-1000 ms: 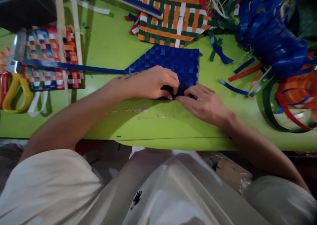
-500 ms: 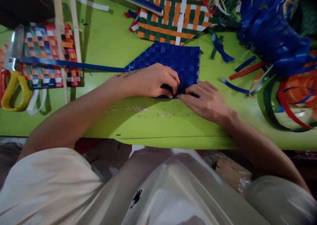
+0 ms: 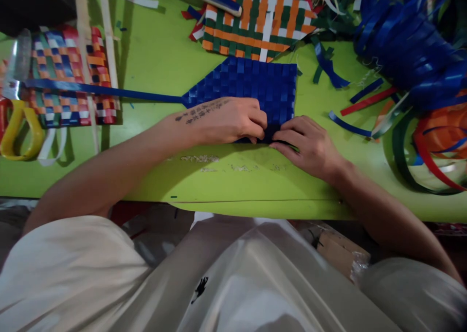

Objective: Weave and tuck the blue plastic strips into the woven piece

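Observation:
A blue woven fan of flat plastic strips lies on the green table, its left side tapering to a point. From that point a long blue strip runs left across other things. My left hand rests over the fan's near part, fingers curled down onto the near edge. At the near right corner, my right hand pinches the edge between thumb and fingers. The fingertips and the bit of weave under them are partly hidden.
Scissors with a yellow handle and a multicoloured woven piece lie at left, under wooden sticks. An orange, green and white woven piece is behind the fan. A blue strip bundle and loose scraps are at right.
My right hand has slid slightly right along the near edge to the corner. My left hand has rolled a little, its fingers now more closed over the weave.

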The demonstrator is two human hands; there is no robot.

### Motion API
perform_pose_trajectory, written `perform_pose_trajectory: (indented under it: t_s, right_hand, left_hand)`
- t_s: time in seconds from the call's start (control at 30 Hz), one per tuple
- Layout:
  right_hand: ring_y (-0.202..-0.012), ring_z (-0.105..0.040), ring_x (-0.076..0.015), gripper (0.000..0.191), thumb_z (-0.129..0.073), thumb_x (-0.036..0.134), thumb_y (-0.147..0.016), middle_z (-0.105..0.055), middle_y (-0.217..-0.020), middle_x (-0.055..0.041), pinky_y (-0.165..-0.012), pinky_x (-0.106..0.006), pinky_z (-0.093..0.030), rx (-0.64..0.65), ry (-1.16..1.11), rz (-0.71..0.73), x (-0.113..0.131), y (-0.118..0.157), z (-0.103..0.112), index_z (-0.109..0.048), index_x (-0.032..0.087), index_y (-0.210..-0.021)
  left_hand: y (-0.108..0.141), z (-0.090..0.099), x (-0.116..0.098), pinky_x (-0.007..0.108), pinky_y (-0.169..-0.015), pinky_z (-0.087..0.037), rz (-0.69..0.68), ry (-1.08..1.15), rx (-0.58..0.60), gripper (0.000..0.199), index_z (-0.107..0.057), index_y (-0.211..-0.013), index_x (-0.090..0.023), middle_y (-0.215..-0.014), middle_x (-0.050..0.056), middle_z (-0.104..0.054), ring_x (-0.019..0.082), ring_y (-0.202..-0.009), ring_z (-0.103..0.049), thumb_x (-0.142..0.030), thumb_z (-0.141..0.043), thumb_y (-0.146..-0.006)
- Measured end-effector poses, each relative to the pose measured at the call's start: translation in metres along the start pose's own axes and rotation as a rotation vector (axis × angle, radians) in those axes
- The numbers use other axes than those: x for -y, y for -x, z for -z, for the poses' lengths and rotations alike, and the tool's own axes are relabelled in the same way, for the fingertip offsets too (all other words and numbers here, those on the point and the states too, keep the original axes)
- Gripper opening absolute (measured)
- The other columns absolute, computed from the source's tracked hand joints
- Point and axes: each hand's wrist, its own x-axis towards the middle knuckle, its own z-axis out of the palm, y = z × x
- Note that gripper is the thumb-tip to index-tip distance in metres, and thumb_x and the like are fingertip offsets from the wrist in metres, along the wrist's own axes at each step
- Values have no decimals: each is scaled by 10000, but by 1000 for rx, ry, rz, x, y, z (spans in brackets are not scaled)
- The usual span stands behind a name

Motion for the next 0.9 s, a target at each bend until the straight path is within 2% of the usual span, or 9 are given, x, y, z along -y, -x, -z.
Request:
perform_pose_trajectory:
  t_s: [0.07, 0.17, 0.33, 0.47, 0.57, 0.7, 0.9]
  right_hand:
    - [-1168, -768, -317, 226, -597, 397, -1197, -820, -1221, -106, -1079, -543, -642, 49, -22, -53, 2, 0, 3, -806, 310, -1208]
    - [-1159, -765, -316, 231, -593, 393, -1198, -816, -1217, -105, -1072, -544, -642, 44, -18, -46, 1, 0, 1, -809, 310, -1216]
    - [-1033, -774, -284, 228, -632, 385, -1188, -801, -1116, -92, -968, -481, -675, -97, 43, 84, -4, 1, -6, -828, 269, -1176]
    - [-1021, -759, -272, 208, -663, 323, -1175, -794, -1108, -127, -959, -441, -661, -123, 43, 135, -4, 0, -6, -838, 213, -1191]
    - [-1033, -755, -278, 209, -665, 340, -1170, -789, -1126, -110, -957, -461, -653, -118, 18, 107, -5, 1, -6, -852, 247, -1183]
    - [-1023, -747, -267, 220, -657, 325, -1166, -778, -1122, -77, -937, -455, -647, -153, 31, 109, -3, 3, -9, -868, 279, -1124]
    - [-975, -734, -253, 250, -632, 291, -1163, -803, -1115, -48, -861, -421, -617, -104, 114, 114, -4, 6, -8, -873, 349, -1192]
  left_hand:
    - [0, 1, -1, 444, -965, -573, -14, -12, 2, 527, -889, -1140, -222, -1215, 126, -857, 298, -1129, -693, -307, -375, -1222]
    - [0, 2, 0, 452, -979, -569, -4, -6, 16, 526, -887, -1152, -236, -1240, 129, -854, 300, -1133, -684, -326, -375, -1227]
    - [1, 3, 0, 443, -971, -557, -13, 19, 5, 480, -887, -1173, -218, -1243, 135, -855, 293, -1140, -685, -329, -423, -1228]
    - [0, 6, -3, 431, -946, -536, 7, -16, 35, 430, -866, -1161, -223, -1251, 122, -836, 287, -1170, -666, -286, -445, -1222]
    - [-1, 6, -6, 428, -976, -512, 74, -30, 30, 327, -845, -1145, -252, -1193, 93, -821, 288, -1218, -653, -234, -521, -1180]
    - [-3, 2, -8, 435, -980, -492, 77, -72, 47, 309, -817, -1138, -264, -1153, 85, -819, 287, -1215, -662, -185, -519, -1154]
    - [-3, -2, -6, 444, -1012, -508, 93, -47, 25, 292, -820, -1105, -285, -1144, 52, -845, 274, -1191, -674, -254, -538, -1172]
